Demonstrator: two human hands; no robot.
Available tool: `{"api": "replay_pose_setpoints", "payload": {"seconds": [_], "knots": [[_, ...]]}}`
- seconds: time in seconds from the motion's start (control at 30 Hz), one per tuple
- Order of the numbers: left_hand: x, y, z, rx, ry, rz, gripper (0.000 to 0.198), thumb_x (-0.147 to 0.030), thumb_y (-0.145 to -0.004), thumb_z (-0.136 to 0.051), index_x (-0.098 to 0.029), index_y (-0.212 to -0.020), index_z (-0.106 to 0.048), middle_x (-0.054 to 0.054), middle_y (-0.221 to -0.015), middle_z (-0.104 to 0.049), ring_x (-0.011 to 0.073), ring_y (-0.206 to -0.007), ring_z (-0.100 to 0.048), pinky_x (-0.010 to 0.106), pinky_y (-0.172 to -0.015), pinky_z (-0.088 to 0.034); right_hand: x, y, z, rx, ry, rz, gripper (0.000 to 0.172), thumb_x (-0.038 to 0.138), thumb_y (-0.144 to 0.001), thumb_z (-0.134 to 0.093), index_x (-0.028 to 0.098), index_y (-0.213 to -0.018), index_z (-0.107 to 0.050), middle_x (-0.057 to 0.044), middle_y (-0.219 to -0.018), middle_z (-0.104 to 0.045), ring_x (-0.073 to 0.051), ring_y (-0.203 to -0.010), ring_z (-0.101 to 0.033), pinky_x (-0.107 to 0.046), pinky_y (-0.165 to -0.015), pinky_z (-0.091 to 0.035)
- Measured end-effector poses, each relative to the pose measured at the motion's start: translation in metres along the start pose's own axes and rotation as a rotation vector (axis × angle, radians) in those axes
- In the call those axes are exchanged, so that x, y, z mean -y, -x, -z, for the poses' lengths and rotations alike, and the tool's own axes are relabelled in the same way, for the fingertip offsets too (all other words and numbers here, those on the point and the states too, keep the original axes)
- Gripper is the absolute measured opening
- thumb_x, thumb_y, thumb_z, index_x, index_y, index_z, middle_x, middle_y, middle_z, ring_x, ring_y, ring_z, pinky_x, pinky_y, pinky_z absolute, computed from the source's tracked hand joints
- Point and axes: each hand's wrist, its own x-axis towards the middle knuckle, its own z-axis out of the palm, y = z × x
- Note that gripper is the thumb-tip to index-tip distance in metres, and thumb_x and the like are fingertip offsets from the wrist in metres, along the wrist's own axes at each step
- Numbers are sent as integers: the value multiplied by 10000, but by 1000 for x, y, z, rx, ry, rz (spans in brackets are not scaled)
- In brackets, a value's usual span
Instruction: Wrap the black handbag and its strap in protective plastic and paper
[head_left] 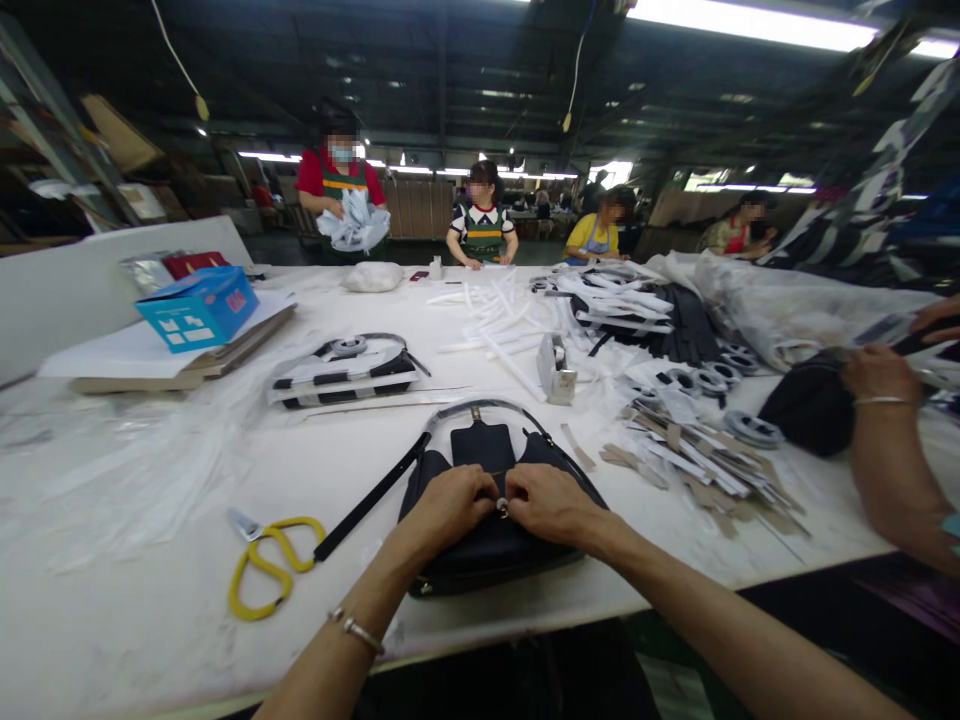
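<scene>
A black handbag [487,560] lies on the white table in front of me, with its flap and a thin wrapped handle toward the far side. My left hand [456,503] and my right hand [553,503] meet at the middle of the bag, fingers curled and pinching beside a small metal clasp [502,506]. What exactly the fingertips grip is partly hidden by the hands. From the bag's left side a black strap [371,500] reaches toward yellow-handled scissors [271,565], which rest on the table apart from both hands.
A wrapped bag [345,372] and a blue box [199,308] on boards stand to the left. Rightward are a tape dispenser [555,370], paper strips [705,450] and tape rolls. A co-worker's arm [892,430] reaches in at right; several people are across the table.
</scene>
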Motion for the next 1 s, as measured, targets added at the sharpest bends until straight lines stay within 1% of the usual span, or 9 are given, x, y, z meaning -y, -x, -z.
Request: {"api": "replay_pose_setpoints", "payload": {"seconds": [0.17, 0.33, 0.47, 0.53, 0.6, 0.7, 0.8, 0.9, 1.0], "knots": [[-3, 1, 4, 0, 0, 1, 247, -163, -814, -521, -241, -953, -709, 19, -973, -696, 193, -927, -641, 267, -824, -468, 0, -9, 1, 105, -432, -150, 67, 169, -694, -583, 163, -652, -635, 20, -606, -586, -125, -638, -512, -223, -563, -327], [1, -1, 2, -36, 1, 21, 212, -142, -803, -506, -205, -891, -688, 42, -930, -684, 208, -892, -639, 287, -807, -474, 3, -14, -3, 115, -537, -136, 90, 173, -719, -544, 155, -718, -632, 28, -621, -576, -113, -612, -508, -208, -570, -371], [5, -2, -2, -98, 41, 26, 254, -133, -834, -450, -206, -958, -660, 37, -983, -686, 189, -936, -632, 276, -839, -468, 8, -1, -7, -82, -456, 197, 102, 107, -689, -559, 170, -674, -638, 10, -727, -607, -130, -719, -546, -232, -707, -415], [7, -3, -3, -104, 62, 29, 262, -137, -841, -449, -216, -972, -662, 23, -984, -696, 180, -938, -637, 267, -839, -472, 15, 14, -6, -107, -475, 397, 126, 88, -696, -563, 171, -681, -657, -2, -758, -630, -133, -737, -567, -235, -752, -434], [9, -5, -2, -98, 76, 29, 247, -142, -838, -470, -224, -948, -676, 13, -963, -704, 179, -927, -644, 268, -842, -478, 23, 33, -2, 20, -554, 499, 144, 88, -722, -575, 165, -741, -695, -9, -789, -661, -128, -749, -593, -218, -766, -452], [9, -6, 5, -114, 87, 28, 223, -157, -857, -491, -231, -950, -679, 7, -981, -711, 181, -958, -643, 277, -877, -475, 27, 67, 2, 375, -609, 545, 217, 106, -780, -567, 168, -885, -746, -14, -873, -707, -129, -812, -631, -188, -785, -464], [-1, -2, 16, -155, 91, 23, 208, -188, -904, -481, -235, -993, -662, 11, -1029, -704, 187, -995, -634, 294, -901, -465, 11, 97, -9, 519, -595, 395, 185, 178, -831, -577, 186, -877, -757, 0, -837, -707, -130, -802, -637, -175, -741, -461], [-23, 9, 21, -171, 42, -23, 193, -249, -952, -473, -244, -1028, -650, 14, -1036, -683, 192, -995, -626, 308, -894, -459, -18, 121, -36, 293, -569, 62, 153, 221, -753, -664, 161, -612, -665, 24, -669, -613, -97, -643, -570, -160, -572, -406], [-49, 18, 8, -77, -102, -104, 200, -296, -916, -588, -256, -1105, -640, 27, -1120, -664, 227, -1043, -610, 357, -910, -460, -45, 140, -63, 108, -664, -224, 77, 147, -649, -640, 159, -618, -571, 43, -652, -569, -71, -532, -507, -149, -460, -367]]}}
